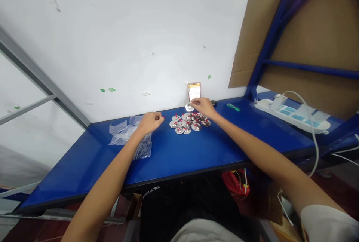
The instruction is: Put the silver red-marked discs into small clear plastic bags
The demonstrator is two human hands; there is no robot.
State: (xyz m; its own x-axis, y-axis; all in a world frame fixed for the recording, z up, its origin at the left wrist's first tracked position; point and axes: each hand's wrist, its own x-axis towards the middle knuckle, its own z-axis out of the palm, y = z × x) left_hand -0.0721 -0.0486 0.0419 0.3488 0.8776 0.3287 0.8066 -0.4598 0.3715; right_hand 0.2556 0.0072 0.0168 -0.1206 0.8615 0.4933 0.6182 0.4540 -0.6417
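Note:
In the head view my right hand [202, 106] pinches the edge of a shiny round metal disc, apparently a small cymbal [189, 107], and holds it tilted above a pile. That pile of similar cymbals [186, 123], several with red loops at their middles, lies on the blue table [179, 156]. To the left of the pile, my left hand [151, 122] is closed, thumb against fingers. A tiny red piece [164, 116] shows at its fingertips; the rest of it is hidden. Clear plastic bags [123, 133] lie beside and partly under my left hand and wrist.
A phone-like lit screen [194, 91] leans on the white wall behind the pile. On the right are a small green item [233, 107], a white power strip [294, 115] with a trailing cable, and a blue metal frame [269, 36]. A red bag [236, 182] sits below the table edge.

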